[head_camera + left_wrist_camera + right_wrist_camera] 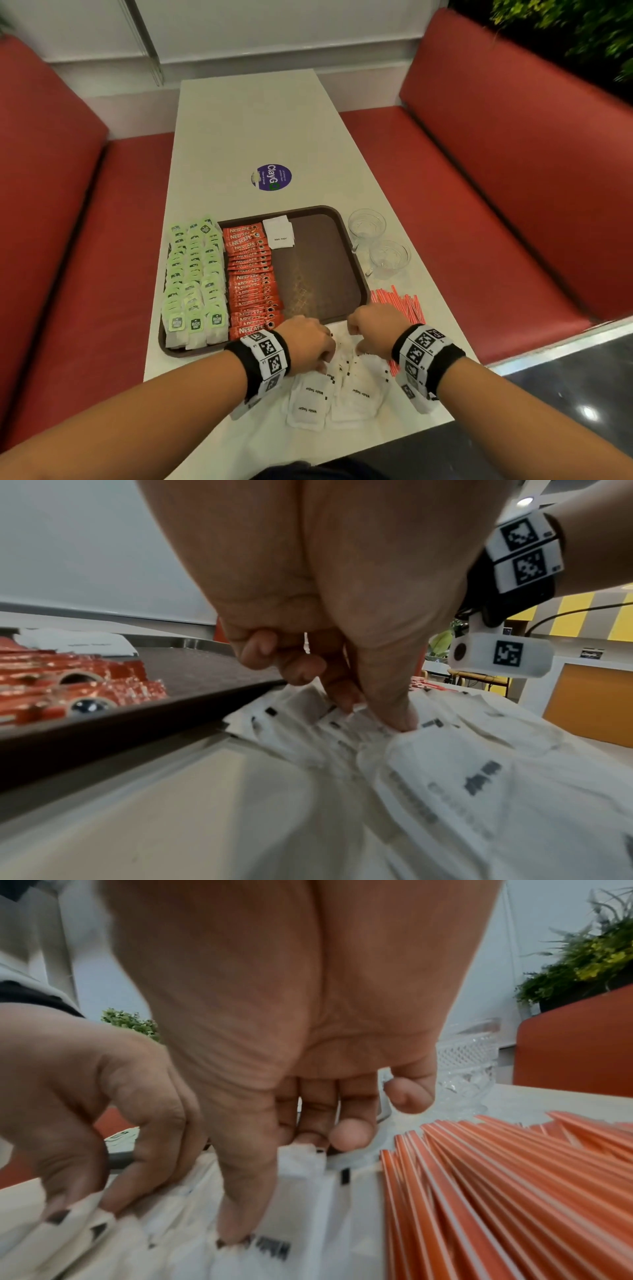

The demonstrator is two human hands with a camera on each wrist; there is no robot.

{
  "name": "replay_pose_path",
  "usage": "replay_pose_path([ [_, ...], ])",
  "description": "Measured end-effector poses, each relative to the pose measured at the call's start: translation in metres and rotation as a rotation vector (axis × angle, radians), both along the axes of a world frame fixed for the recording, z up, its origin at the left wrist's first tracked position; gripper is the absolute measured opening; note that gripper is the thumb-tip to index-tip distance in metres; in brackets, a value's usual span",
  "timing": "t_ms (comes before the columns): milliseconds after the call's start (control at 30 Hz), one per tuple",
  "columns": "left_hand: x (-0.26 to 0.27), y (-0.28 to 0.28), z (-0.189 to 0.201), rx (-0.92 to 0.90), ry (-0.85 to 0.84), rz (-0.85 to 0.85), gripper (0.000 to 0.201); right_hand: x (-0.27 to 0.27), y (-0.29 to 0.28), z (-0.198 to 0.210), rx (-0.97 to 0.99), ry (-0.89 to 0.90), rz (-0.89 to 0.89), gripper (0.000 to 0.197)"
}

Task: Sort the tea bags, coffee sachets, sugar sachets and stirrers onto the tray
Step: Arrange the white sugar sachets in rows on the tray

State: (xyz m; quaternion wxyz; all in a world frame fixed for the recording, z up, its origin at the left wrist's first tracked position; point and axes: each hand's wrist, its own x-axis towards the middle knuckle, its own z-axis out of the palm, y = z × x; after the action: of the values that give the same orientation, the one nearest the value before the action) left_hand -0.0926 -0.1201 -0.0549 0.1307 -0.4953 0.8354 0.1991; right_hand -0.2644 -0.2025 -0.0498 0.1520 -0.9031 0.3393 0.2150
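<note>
Tray [346,236] right half free (glass cups [378,240] flank rim).

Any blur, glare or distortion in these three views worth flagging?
Head: sharp at the tray, edges bowed by the wide lens, floor glare bottom right. Left wrist: near sugar sachets blurred, print unreadable. Right wrist: right hand fills the frame, stirrers soft.

Left hand [310,339]: fingers curled down into the sugar sachets [337,387].
Right hand [371,329]: fingers in the same pile.
Tray [356,274]: just beyond the fingertips.
Stirrers [402,305]: just right of the right-hand fingers.
</note>
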Motion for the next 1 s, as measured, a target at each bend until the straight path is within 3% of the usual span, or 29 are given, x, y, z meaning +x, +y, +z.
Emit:
replay_pose_path([
  [133, 0.005, 0.001, 0.003, -0.015, 0.015, 0.055, 0.017, 0.001, 0.000, 0.001, 0.045, -0.015, 0.012, 0.021],
  [300, 0.020, 0.001, 0.013, 0.003, 0.156, 0.270, 0.012, 0.003, 0.001, 0.009, 0.108, -0.103, -0.023, 0.013],
  [467, 0.035, 0.001, 0.022, -0.034, 0.316, 0.483, 0.033, 0.007, 0.000, 0.018, 0.179, -0.208, -0.109, 0.025],
  [533, 0.042, 0.002, 0.027, -0.072, 0.310, 0.507, 0.023, 0.010, 0.000, 0.021, 0.177, -0.244, -0.096, 0.024],
  [600, 0.049, 0.004, 0.033, -0.105, 0.357, 0.569, 0.013, 0.015, -0.002, 0.022, 0.149, -0.279, -0.105, 0.010],
  [800, 0.059, 0.005, 0.044, -0.148, 0.487, 0.713, 0.012, 0.027, -0.006, 0.027, 0.176, -0.564, -0.255, 0.020],
  [900, 0.063, -0.001, 0.043, -0.195, 0.536, 0.739, 0.015, 0.033, -0.008, 0.032, 0.162, -0.591, -0.237, 0.044],
  [1000, 0.064, -0.006, 0.042, -0.225, 0.625, 0.778, 0.016, 0.040, -0.012, 0.031, 0.113, -0.621, -0.202, 0.049],
])
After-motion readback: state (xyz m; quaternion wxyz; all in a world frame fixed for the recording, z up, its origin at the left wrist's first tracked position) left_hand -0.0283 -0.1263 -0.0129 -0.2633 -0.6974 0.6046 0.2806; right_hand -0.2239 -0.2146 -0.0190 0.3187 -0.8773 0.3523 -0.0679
